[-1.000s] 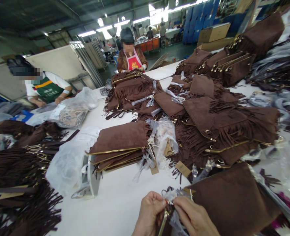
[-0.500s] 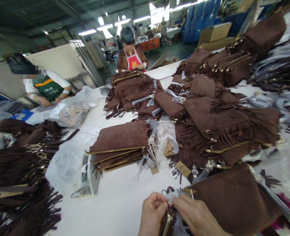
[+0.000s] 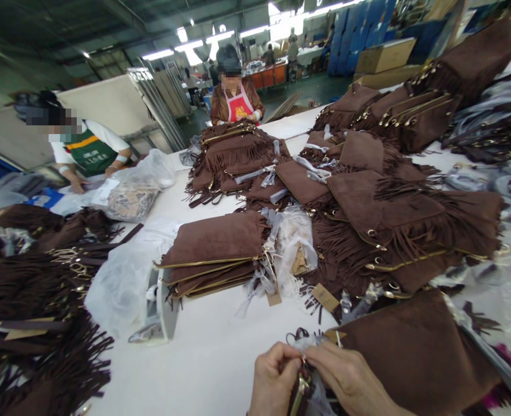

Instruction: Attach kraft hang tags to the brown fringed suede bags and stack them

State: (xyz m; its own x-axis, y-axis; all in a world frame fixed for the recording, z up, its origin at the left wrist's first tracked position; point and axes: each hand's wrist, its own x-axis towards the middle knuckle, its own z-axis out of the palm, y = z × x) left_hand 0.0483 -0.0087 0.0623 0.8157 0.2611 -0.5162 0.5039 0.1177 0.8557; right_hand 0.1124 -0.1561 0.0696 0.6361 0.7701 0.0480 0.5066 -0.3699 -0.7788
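Observation:
Low in the head view, my left hand (image 3: 275, 375) pinches gold metal hardware, which looks like a strap clasp (image 3: 301, 390). My right hand (image 3: 353, 372) meets it from the other side, its fingers closed on clear plastic wrapping (image 3: 318, 398) around the hardware. Thin dark cord loops (image 3: 297, 335) stick up just beyond the fingertips. A brown suede bag (image 3: 415, 352) lies beside my right hand, partly covered by it. Whether the clasp is attached to this bag is hidden. A tan paper tag (image 3: 323, 297) lies a little farther off.
Left of centre is a stack of brown zip pouches (image 3: 214, 242) beside a white tape dispenser-like stand (image 3: 162, 312). Fringed bags (image 3: 380, 202) are heaped to the right, more fringe (image 3: 34, 300) at left. Two co-workers (image 3: 93, 147) (image 3: 238, 101) stand across the white table (image 3: 212, 358).
The whole view has shifted slightly, so things sit a little farther right. Both hands stay together at the clasp, with only small finger movement.

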